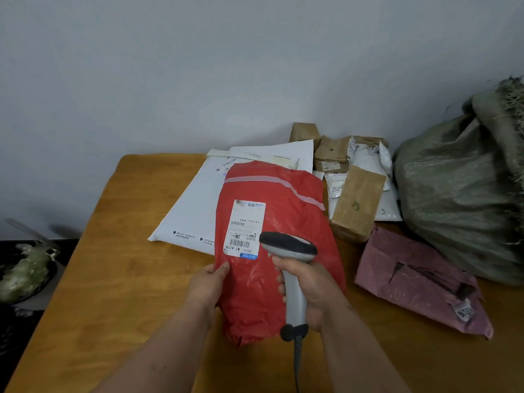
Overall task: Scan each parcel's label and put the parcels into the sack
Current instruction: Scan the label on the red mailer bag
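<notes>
Pinching lower left edge of red plastic mailer bag, left hand tilts white label up; right hand, fingers wrapped, aims grey handheld scanner at it. Bare wooden table lies left; green woven sack right.

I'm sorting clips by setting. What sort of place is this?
Probably a small parcel sorting spot: labelled parcels such as the red parcel lie on a wooden table, a barcode scanner is in use, and a woven sack waits.
</notes>
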